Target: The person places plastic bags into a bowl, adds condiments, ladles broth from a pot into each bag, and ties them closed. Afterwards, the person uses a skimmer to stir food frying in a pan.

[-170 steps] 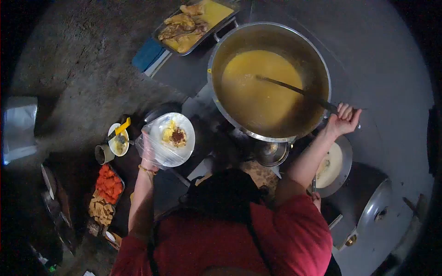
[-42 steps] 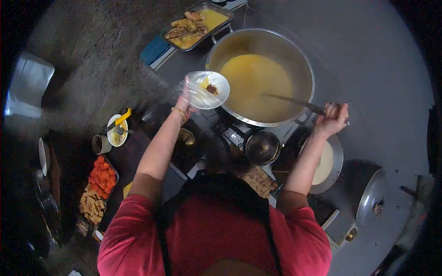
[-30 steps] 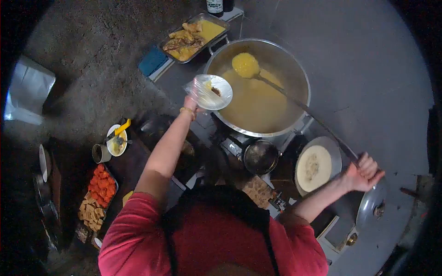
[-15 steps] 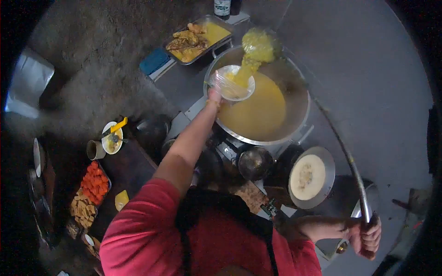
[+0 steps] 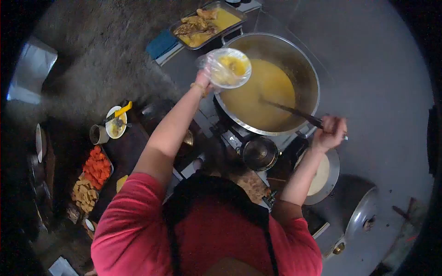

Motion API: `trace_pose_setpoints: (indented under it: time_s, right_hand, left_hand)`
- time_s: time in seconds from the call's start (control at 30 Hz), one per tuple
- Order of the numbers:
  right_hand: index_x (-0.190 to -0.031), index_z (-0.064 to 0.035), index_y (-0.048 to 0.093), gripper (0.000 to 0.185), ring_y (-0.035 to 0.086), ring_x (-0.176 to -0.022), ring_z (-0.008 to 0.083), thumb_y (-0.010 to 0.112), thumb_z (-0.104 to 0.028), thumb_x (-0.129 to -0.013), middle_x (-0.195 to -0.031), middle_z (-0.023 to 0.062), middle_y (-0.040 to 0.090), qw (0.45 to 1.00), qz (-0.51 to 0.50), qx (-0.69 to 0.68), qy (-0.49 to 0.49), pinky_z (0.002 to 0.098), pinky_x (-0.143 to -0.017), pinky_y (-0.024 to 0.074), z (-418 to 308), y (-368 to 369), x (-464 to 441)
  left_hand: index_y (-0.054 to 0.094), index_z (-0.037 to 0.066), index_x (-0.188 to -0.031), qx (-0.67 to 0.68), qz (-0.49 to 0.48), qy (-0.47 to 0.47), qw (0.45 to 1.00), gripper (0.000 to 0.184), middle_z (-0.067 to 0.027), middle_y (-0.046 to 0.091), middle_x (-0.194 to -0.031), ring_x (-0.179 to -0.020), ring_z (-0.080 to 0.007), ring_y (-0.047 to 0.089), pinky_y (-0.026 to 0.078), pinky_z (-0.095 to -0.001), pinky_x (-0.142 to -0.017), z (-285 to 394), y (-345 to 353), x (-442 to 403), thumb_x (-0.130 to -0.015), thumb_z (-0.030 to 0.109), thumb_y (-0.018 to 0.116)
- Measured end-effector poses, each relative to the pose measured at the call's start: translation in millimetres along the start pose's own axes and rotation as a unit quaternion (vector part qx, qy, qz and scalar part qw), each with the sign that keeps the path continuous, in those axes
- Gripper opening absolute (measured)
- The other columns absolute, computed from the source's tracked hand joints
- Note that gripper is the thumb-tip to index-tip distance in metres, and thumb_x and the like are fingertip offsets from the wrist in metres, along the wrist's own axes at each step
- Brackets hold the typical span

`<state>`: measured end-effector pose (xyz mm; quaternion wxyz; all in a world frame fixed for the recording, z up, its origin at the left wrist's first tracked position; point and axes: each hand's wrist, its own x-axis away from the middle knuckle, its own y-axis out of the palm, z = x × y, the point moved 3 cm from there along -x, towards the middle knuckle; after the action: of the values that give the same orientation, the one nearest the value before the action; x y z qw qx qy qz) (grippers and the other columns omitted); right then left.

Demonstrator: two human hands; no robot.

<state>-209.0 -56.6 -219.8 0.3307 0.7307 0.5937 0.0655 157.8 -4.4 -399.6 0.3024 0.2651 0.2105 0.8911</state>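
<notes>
My left hand (image 5: 205,76) is closed on the edge of a white bowl (image 5: 249,70) with clear plastic around it. Yellow soup with pieces lies in the bowl, which hangs over the left rim of a large metal pot (image 5: 316,76). Yellow soup (image 5: 276,85) partly fills this pot, and steam hazes it. In my right hand (image 5: 332,131) is the long handle of a ladle (image 5: 294,110), wrapped by my fingers near the pot's lower right rim. The ladle slants down into the soup, so its head is hidden.
Behind the pot, a metal tray (image 5: 226,33) holds browned pieces in yellow liquid. A pan (image 5: 335,175) with pale liquid sits below my right hand, near a metal lid (image 5: 363,214). At left are orange chunks (image 5: 97,166), tan pieces (image 5: 84,195), a mug (image 5: 97,134) and a yellow-handled knife (image 5: 120,111).
The ladle was tipped high, pouring soup into the bowl; now its head is down in the pot. My right hand moved up and in along the handle. The bowl shifted slightly left.
</notes>
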Motion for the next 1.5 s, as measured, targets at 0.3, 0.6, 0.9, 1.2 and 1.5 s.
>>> trace_pose_setpoints:
  time_s: [0.3,0.6,0.9,1.2,1.5]
  right_hand:
    - [-0.046,-0.0174,0.021,0.045,0.017,-0.040,0.0098,0.037,-0.025,-0.087,-0.042,-0.0019,0.019,0.964,-0.124,-0.217,-0.092,0.0262,-0.046,0.0185,-129,-77,-26]
    - [-0.047,-0.0170,0.022,0.041,0.019,-0.038,0.0091,0.041,-0.025,-0.082,-0.042,-0.0039,0.018,0.913,-0.258,-0.259,-0.178,0.0231,-0.044,0.0222,-219,-56,2]
    - [-0.046,-0.0170,0.021,0.039,0.017,-0.037,0.0085,0.042,-0.022,-0.079,-0.040,-0.0052,0.018,0.896,-0.275,-0.273,-0.216,0.0233,-0.043,0.0187,-226,-48,4]
    - [-0.055,-0.0013,0.047,0.024,0.049,-0.051,0.0207,0.058,-0.016,-0.072,-0.057,0.0055,0.051,0.859,-0.428,0.146,-0.239,0.0312,-0.051,0.0419,-36,36,21]
    - [-0.045,-0.0186,0.017,0.047,0.016,-0.039,0.0092,0.040,-0.026,-0.086,-0.041,-0.0030,0.016,0.992,-0.027,-0.117,-0.026,0.0252,-0.044,0.0165,-25,-60,-56]
  left_hand:
    - [0.053,0.004,-0.093,-0.200,-0.060,-0.114,0.971,0.060,-0.0066,0.059,-0.079,-0.057,-0.0136,0.059,0.045,-0.0239,-0.039,-23,-51,0,-0.072,0.060,0.050]
    - [0.053,0.003,-0.093,-0.091,-0.062,-0.099,0.989,0.060,-0.0069,0.059,-0.080,-0.058,-0.0140,0.059,0.045,-0.0242,-0.040,-56,27,7,-0.072,0.060,0.050]
    - [0.053,0.003,-0.094,-0.050,-0.081,-0.077,0.992,0.061,-0.0072,0.059,-0.081,-0.059,-0.0145,0.060,0.046,-0.0244,-0.041,-62,62,-9,-0.072,0.060,0.050]
    - [0.053,0.003,-0.095,-0.088,-0.088,-0.082,0.989,0.062,-0.0075,0.059,-0.083,-0.060,-0.0150,0.060,0.047,-0.0247,-0.042,-27,40,-2,-0.072,0.060,0.050]
    - [0.053,0.003,-0.096,-0.165,-0.020,-0.101,0.981,0.063,-0.0078,0.059,-0.084,-0.060,-0.0154,0.060,0.048,-0.0250,-0.042,-25,-23,-7,-0.072,0.060,0.050]
